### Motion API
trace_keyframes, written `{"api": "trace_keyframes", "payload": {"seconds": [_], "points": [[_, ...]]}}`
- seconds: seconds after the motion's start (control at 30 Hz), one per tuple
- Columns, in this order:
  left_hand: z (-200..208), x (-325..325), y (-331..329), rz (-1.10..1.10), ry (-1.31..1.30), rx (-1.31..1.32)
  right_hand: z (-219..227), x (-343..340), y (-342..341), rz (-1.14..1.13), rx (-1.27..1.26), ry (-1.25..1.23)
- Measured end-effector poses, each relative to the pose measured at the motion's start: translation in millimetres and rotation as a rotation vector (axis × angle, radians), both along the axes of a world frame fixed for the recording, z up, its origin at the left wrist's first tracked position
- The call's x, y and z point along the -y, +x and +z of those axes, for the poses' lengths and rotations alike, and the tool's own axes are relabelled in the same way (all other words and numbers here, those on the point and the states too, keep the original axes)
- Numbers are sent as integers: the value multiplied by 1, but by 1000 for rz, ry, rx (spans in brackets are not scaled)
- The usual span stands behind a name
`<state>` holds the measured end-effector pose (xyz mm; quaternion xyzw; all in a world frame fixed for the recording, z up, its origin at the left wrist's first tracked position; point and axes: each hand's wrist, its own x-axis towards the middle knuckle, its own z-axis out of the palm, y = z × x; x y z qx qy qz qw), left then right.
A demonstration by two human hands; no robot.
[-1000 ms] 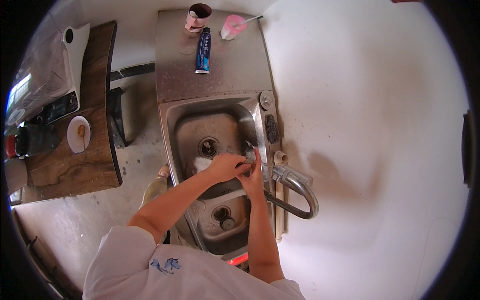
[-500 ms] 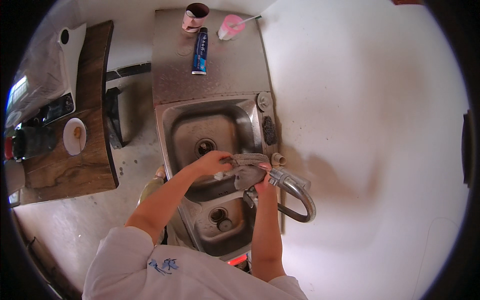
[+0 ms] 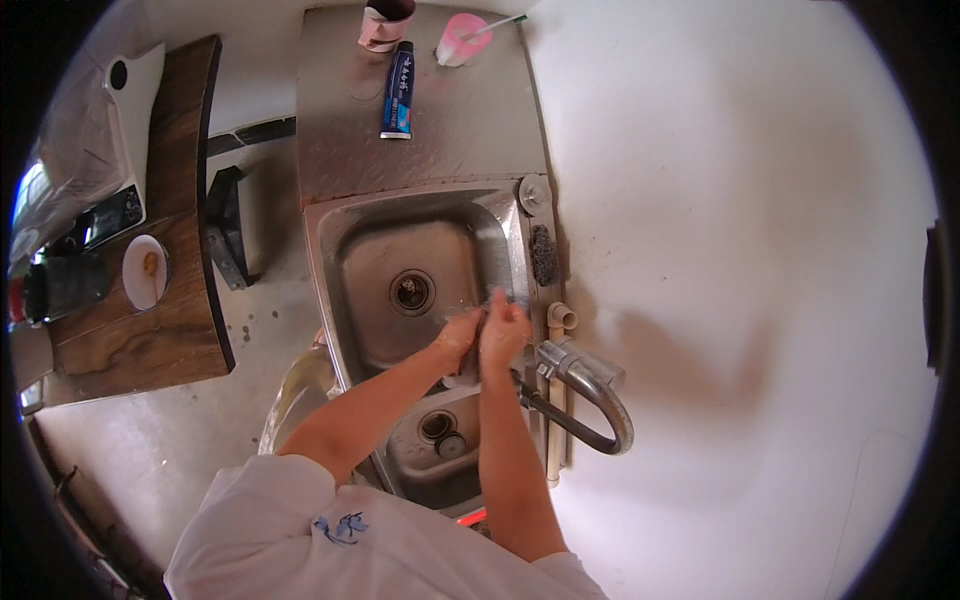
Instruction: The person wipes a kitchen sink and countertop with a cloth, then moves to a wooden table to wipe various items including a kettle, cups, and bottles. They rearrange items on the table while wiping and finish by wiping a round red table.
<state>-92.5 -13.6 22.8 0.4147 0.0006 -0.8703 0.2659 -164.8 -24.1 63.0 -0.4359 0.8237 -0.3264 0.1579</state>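
Above the near side of the large sink basin (image 3: 370, 240), my two hands are pressed close together. My left hand (image 3: 459, 335) is closed, and my right hand (image 3: 503, 335) is closed right beside it. A grey cloth (image 3: 466, 372) is gripped between them; most of it is hidden by the hands, with a part showing below. The curved metal faucet (image 3: 600, 405) stands to the right of my right forearm. Small splashes of water show around the fingers.
A smaller basin (image 3: 400, 450) with a drain lies nearer me. A dark scrubber (image 3: 543, 255) sits on the right rim. Toothpaste tube (image 3: 398, 95), pink cup (image 3: 463, 42) and another cup (image 3: 385, 25) stand on the far counter. A wooden table (image 3: 150, 320) is at left, a white wall (image 3: 740, 250) at right.
My hands have come together and the cloth, earlier spread between them beside the faucet, is now bunched up. My right hand has moved left, away from the faucet.
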Motion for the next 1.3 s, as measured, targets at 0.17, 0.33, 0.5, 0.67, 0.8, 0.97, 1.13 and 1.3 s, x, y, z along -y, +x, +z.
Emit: {"api": "trace_keyframes", "payload": {"seconds": [0.17, 0.33, 0.5, 0.67, 0.8, 0.97, 1.13, 1.3], "points": [[21, 15, 15, -96, -274, 288, 3, -3, 22, 76, -87, -205], [39, 18, 27, -231, -135, 162, -30, 1, -14, 99, -113, -173], [54, 30, 52, -344, -319, 231, -47, 6, -79, 13, 377, 202], [2, 46, 77, -154, -460, 397, 61, -2, -28, 438, 338, 600], [-20, 19, 54, -442, -803, 872, 44, -28, -29, 306, 717, 159], [-10, 17, 30, 49, 70, 179, 53, -51, -14, 402, 785, 234], [-16, 13, 26, 221, 2, -88, 59, -47, 0, -29, 769, -55], [22, 15, 20, 96, 242, -326, 29, -45, 3, 468, -196, -54]]}}
